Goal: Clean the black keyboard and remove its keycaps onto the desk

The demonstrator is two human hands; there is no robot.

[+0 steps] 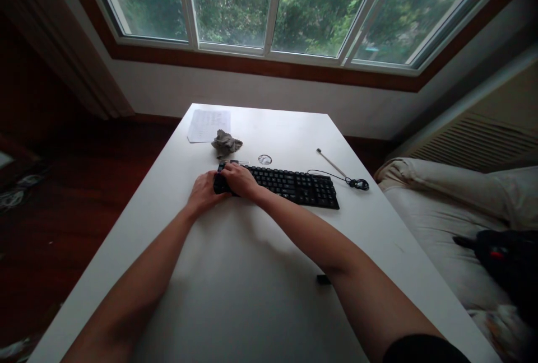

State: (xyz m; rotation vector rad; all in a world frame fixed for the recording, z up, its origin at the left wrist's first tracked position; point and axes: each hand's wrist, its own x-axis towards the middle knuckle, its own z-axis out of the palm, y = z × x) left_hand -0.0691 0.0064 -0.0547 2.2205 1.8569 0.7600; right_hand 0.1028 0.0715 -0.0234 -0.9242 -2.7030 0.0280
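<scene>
A black keyboard (290, 182) lies on the white table, slightly angled, its right end nearer to me. My left hand (204, 190) is closed around its left end, with the thumb along the front edge. Over the keyboard's left keys, my right hand (239, 179) has its fingers curled down and drawn together. Whatever its fingertips pinch, if anything, is hidden. Just behind the hands sits a crumpled grey cloth (226, 143). A small round wire-like item (264, 159) lies behind the keyboard.
Printed paper (208, 125) lies at the far left corner. A thin-handled brush (330, 161) and a coiled black cable (358, 184) are at the right. A small black block (323, 279) rests beside my right forearm. Beyond the right edge stands a pale sofa (437, 223).
</scene>
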